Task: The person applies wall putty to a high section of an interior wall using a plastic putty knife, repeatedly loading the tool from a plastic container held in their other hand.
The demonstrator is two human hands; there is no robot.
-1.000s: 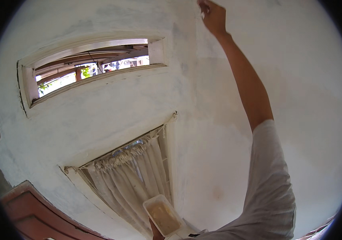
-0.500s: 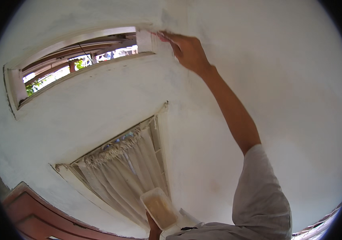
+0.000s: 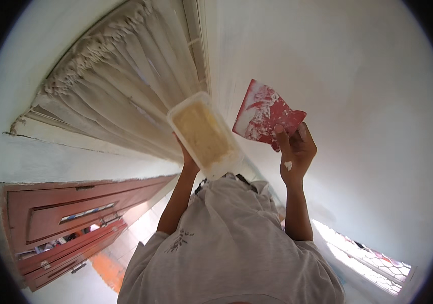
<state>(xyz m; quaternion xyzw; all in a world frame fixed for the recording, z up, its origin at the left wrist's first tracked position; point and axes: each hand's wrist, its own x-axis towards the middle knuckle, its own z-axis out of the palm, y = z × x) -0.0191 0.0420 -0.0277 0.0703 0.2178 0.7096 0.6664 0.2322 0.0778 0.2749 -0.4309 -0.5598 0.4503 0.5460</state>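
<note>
My left hand (image 3: 190, 161) is closed on the side of a whitish rectangular plastic tub (image 3: 225, 166), held tilted in front of my body. Pale yellowish residue coats the inside of the tub. On the right, my right hand (image 3: 300, 154) grips a red putty scraper (image 3: 267, 114) between thumb and fingers. White putty smears cover the scraper's flat face, and a white dab sticks to my wrist. The scraper is beside the tub, apart from it; in this view it overlaps the white wall (image 3: 368, 111).
A beige gathered curtain (image 3: 120, 76) hangs over a window at upper left. Below it stands a reddish-brown panelled door (image 3: 79, 202), with pale floor tiles (image 3: 148, 220) beside it. A bright opening with a mesh grille (image 3: 368, 258) is at lower right.
My right hand has come down from the wall beside the high opening, and the red scraper now shows fully. The view has tilted down, bringing the tub, door and my shirt into fuller sight.
</note>
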